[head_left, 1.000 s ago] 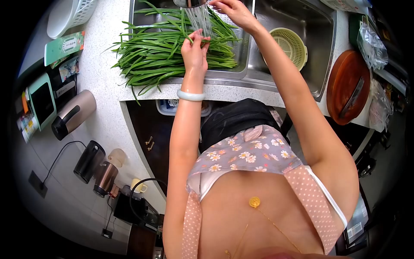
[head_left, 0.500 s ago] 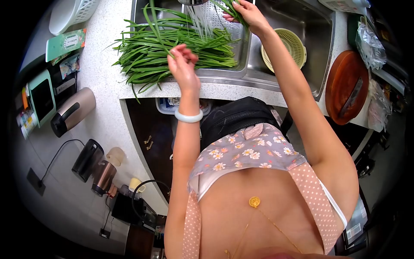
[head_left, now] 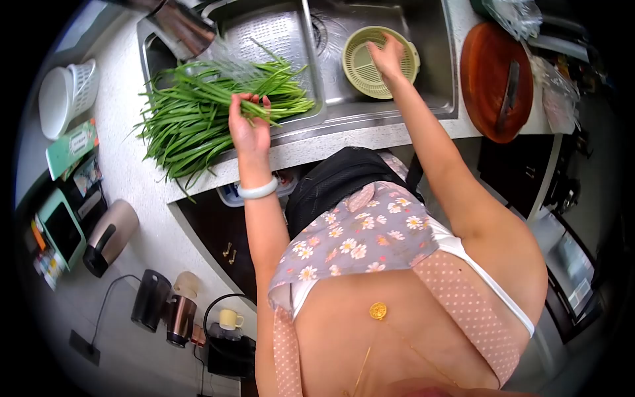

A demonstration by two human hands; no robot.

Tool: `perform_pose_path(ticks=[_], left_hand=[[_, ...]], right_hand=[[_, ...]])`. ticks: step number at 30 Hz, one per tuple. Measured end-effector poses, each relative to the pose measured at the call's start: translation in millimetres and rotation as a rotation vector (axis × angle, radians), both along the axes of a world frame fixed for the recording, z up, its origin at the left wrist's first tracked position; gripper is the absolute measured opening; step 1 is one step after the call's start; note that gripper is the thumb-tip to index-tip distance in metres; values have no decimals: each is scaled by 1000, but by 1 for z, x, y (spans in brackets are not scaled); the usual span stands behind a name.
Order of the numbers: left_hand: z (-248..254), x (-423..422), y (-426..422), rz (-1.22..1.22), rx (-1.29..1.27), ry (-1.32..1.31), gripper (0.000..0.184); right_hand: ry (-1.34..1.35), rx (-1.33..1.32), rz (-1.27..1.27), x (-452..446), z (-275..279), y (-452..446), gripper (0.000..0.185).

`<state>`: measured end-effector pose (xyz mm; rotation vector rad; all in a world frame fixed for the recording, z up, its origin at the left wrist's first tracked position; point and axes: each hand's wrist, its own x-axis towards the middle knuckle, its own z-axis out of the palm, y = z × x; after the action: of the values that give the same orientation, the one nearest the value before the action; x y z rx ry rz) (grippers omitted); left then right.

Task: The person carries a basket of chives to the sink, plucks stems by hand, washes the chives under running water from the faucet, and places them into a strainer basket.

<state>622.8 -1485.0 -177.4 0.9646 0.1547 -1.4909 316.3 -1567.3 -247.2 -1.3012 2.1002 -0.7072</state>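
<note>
Long green leafy stalks [head_left: 178, 132] lie heaped over the left sink basin [head_left: 264, 30] and its front rim, their left ends hanging onto the counter. Water sprays onto them from the faucet [head_left: 182, 33]. My left hand [head_left: 250, 126], with a white bangle at the wrist, has its fingers curled round some of the stalks at the right of the heap. In the right basin, my right hand [head_left: 387, 58] is over a pale green strainer basket [head_left: 360, 76], fingers spread and nothing seen in them.
Right of the sink, a round wooden board [head_left: 486, 79] carries a knife [head_left: 509, 92]. White baskets [head_left: 56, 102], a kettle [head_left: 112, 235], a thermos [head_left: 180, 321] and a yellow mug [head_left: 230, 319] stand at the left. Plastic bags [head_left: 559, 92] lie at the far right.
The view has turned and shifted. My right hand has moved from beside the faucet to the strainer basket and let go of its stalks. My left hand has closed on stalks.
</note>
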Motion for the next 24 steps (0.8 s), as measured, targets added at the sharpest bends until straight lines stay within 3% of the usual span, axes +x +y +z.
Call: perform_pose_path(ticks=[1, 3, 5, 8, 9, 10, 11, 12, 14, 17, 19, 21, 23, 24], left_hand=[[10, -6, 0, 23, 20, 46, 23], [3, -5, 3, 44, 23, 178, 25], [-8, 2, 6, -6, -16, 242, 25], [-3, 4, 4, -20, -12, 215, 25], [-5, 7, 3, -24, -23, 234, 24], [-5, 9, 1, -31, -18, 239, 24], [-6, 11, 0, -35, -14, 243, 24], [1, 6, -2, -21, -12, 216, 24], [-3, 8, -3, -23, -27, 270, 24], [2, 2, -9, 2, 4, 272, 27], [-9, 7, -10, -74, -111, 397, 29], [-5, 2, -13, 0, -75, 448, 30], [-1, -3, -17, -7, -143, 507, 30], [2, -5, -19, -9, -165, 486, 30]], right_hand=[[129, 210, -190, -32, -30, 5, 65], [181, 675, -331, -76, -76, 12, 70], [223, 727, -516, -78, -75, 19, 66], [98, 672, -580, -88, -69, 23, 58], [67, 614, -635, -101, -95, 20, 55], [-214, 631, -347, -103, -68, 18, 50], [156, 490, -138, -93, -44, 15, 49], [228, 302, -126, -81, -17, 12, 47], [387, -64, 146, -57, 57, 13, 31], [590, -488, 402, -52, 130, 31, 26], [623, -384, 162, -76, 151, 45, 18], [161, -302, -300, -114, 162, 62, 18], [-308, -537, -349, -181, 124, 88, 24], [-487, -532, -528, -192, 125, 100, 26]])
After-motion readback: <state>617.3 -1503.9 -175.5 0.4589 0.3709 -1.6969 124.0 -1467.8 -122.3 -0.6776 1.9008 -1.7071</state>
